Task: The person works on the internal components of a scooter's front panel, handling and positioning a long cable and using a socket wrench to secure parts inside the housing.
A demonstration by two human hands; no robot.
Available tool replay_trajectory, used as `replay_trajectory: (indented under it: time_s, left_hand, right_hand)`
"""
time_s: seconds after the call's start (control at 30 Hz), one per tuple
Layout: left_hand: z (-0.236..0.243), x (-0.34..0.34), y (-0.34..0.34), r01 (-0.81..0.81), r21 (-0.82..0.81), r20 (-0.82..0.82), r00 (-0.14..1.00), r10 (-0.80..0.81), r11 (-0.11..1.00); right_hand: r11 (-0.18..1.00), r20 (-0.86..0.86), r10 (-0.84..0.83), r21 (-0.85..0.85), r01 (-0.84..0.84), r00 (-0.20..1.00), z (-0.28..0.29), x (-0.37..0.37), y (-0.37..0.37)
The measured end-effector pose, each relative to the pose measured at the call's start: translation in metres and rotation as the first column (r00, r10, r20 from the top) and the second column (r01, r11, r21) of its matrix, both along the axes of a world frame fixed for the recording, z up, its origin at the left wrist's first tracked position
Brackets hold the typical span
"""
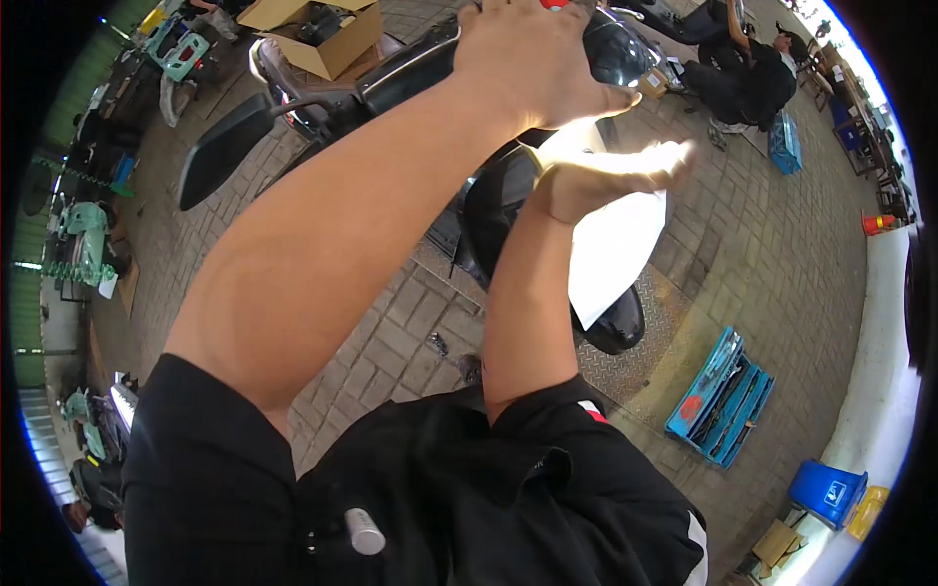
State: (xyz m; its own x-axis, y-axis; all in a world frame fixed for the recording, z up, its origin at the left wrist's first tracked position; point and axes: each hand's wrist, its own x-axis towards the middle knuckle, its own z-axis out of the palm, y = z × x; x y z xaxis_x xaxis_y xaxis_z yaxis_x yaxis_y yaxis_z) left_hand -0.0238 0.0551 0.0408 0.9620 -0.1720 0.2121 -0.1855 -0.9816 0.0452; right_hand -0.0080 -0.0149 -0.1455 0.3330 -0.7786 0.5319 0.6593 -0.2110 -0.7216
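My left hand (518,63) lies high over the black scooter's front bodywork (620,54) with its fingers apart, beside a small red part (555,4). Below it my right hand (616,171) is sunlit and slightly blurred, its fingers stretched out. It is over a large white sheet (618,264), which covers part of the black seat (611,322); whether the hand touches the sheet I cannot tell. The scooter's black mirror (225,146) sticks out to the left of my left arm.
An open cardboard box (332,44) stands behind the scooter. A crouching person (743,83) works at upper right, near a blue toolbox (784,145). An open blue toolbox (718,396) lies at lower right, near blue and yellow bins (829,491). Green scooter frames (88,244) line the left.
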Motion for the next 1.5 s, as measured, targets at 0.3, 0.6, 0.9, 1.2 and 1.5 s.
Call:
replay_trajectory:
  time_s: [0.3, 0.6, 0.9, 1.2, 1.5]
  left_hand:
    - [-0.022, -0.004, -0.008, 0.02, -0.127, 0.159, 0.987, 0.001, 0.992]
    - [-0.001, 0.011, -0.029, -0.036, -0.026, 0.002, 0.999, 0.036, 0.999]
    - [0.015, 0.019, -0.048, -0.045, 0.056, -0.116, 0.992, 0.052, 0.997]
    - [0.012, 0.042, -0.071, -0.126, 0.131, -0.032, 0.991, 0.131, 0.983]
    - [0.027, 0.071, -0.102, -0.076, 0.231, -0.052, 0.995, 0.09, 0.97]
  right_hand:
    - [0.669, 0.051, 0.732, 0.138, -0.731, 0.68, 0.004, 0.006, 0.004]
    - [0.428, 0.045, 0.894, 0.202, -0.881, 0.445, 0.024, 0.018, -0.037]
    - [0.557, -0.069, 0.821, 0.312, -0.77, 0.567, 0.006, 0.028, -0.085]
    - [0.633, 0.048, 0.724, 0.351, -0.69, 0.688, -0.01, 0.021, -0.076]
    - [0.656, 0.126, 0.603, 0.484, -0.579, 0.788, -0.015, 0.048, -0.096]
